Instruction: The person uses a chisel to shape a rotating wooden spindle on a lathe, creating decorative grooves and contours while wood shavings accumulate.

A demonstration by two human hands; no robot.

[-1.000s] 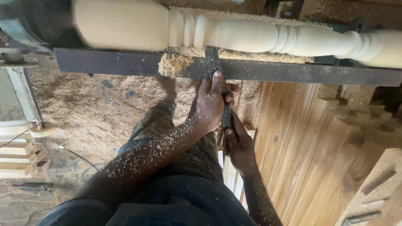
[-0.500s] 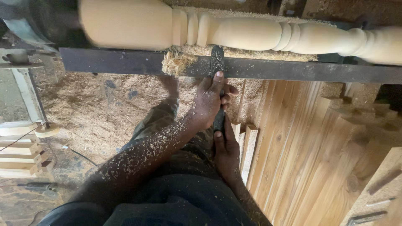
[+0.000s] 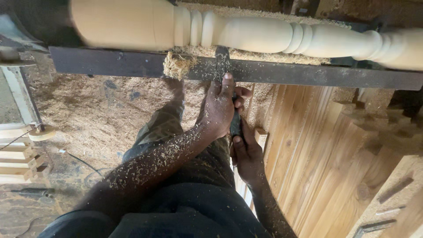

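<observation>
We are clamping both hands, left (image 3: 220, 110) and right (image 3: 246, 154), round the chisel (image 3: 222, 59) at frame centre; its tip, probably touching the spindle (image 3: 246, 33), could catch and kick.

The chisel (image 3: 222, 59) and left hand (image 3: 220, 110) have slid slightly right along the turned spindle (image 3: 255, 35).

Soft daylight falls evenly here, brightest on the pale turned spindle (image 3: 264, 35), which looks smeared with motion blur. The top left corner sinks into dark shadow. No glare; the edges bend slightly.
</observation>
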